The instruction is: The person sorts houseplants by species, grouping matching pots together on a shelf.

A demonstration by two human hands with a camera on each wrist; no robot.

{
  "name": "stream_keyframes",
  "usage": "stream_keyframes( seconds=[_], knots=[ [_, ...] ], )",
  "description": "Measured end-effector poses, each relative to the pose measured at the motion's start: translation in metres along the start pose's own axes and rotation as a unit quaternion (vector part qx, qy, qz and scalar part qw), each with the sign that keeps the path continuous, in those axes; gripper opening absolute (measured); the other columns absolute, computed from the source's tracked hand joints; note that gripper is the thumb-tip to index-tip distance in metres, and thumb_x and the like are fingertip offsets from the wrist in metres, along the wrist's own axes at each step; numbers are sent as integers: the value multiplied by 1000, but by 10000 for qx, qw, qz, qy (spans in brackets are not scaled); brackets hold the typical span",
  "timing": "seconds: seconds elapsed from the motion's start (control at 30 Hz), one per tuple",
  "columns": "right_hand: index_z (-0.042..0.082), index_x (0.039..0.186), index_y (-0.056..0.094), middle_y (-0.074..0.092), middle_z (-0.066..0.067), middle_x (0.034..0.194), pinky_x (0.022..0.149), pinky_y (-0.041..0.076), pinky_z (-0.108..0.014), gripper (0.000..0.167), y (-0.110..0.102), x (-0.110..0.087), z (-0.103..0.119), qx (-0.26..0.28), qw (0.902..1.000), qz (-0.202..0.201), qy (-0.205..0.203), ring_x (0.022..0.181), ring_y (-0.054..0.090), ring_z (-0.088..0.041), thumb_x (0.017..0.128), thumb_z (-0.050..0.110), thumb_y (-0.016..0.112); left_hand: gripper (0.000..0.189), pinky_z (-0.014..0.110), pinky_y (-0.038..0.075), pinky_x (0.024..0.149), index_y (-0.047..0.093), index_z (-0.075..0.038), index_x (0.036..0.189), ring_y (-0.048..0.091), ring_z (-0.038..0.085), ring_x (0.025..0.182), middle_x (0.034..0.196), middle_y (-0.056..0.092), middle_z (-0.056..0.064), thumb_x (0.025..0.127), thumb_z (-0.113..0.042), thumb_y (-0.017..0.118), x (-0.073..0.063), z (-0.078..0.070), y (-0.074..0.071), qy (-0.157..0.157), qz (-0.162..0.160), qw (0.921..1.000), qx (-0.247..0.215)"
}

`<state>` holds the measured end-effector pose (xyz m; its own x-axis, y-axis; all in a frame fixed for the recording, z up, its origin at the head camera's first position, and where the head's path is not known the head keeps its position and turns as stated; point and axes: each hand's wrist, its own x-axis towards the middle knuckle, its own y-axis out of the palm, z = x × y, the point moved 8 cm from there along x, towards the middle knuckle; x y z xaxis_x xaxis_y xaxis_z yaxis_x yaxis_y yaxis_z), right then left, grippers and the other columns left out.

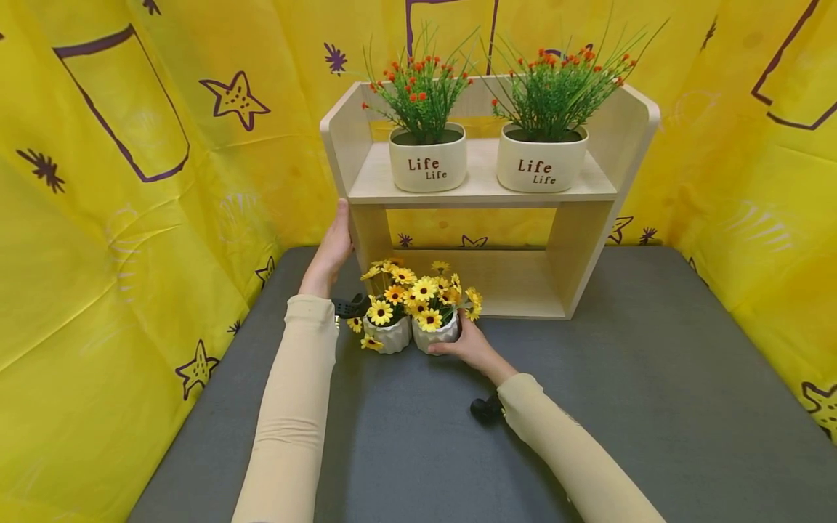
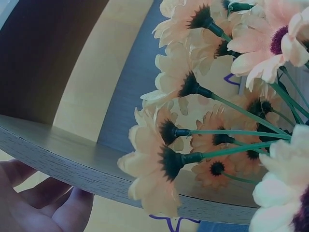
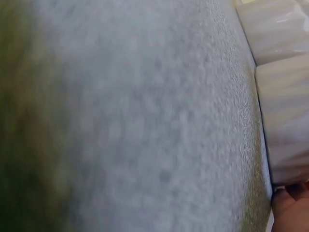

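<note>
My left hand [image 1: 335,243] rests against the outer side of the wooden shelf's left panel [image 1: 336,149]. In the left wrist view its fingers [image 2: 77,210] touch that panel's outer face, with yellow daisies [image 2: 186,130] in front of the camera. My right hand [image 1: 474,346] grips the right one of two small white ribbed flowerpots [image 1: 436,335], its thumb across the front. Yellow artificial daisies [image 1: 425,289] fill this pot. The left flowerpot [image 1: 390,338] stands right beside it on the grey table. In the right wrist view fingertips [image 3: 292,212] meet the base of the held pot [image 3: 285,121].
Two oval white planters, the left planter [image 1: 428,161] and the right planter [image 1: 541,161], stand on the upper shelf board [image 1: 480,190] with green grass and orange flowers. The lower board [image 1: 516,283] sits on the grey table [image 1: 418,450]. Yellow patterned cloth [image 1: 196,218] surrounds the table.
</note>
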<state>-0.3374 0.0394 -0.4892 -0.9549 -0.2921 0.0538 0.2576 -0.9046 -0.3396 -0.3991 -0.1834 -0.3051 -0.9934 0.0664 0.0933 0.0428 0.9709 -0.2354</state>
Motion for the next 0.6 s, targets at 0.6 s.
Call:
stream_keyframes(
  seconds=[0.6],
  knots=[
    [-1, 136, 36, 54, -18, 120, 92, 41, -43, 96, -5, 1, 0, -815, 9954, -502, 32, 111, 50, -29, 63, 38, 86, 77, 46, 18, 107, 18, -19, 149, 23, 23, 133, 148, 23, 8, 89, -67, 15, 0, 0, -1, -21, -53, 10000, -5]
  ],
)
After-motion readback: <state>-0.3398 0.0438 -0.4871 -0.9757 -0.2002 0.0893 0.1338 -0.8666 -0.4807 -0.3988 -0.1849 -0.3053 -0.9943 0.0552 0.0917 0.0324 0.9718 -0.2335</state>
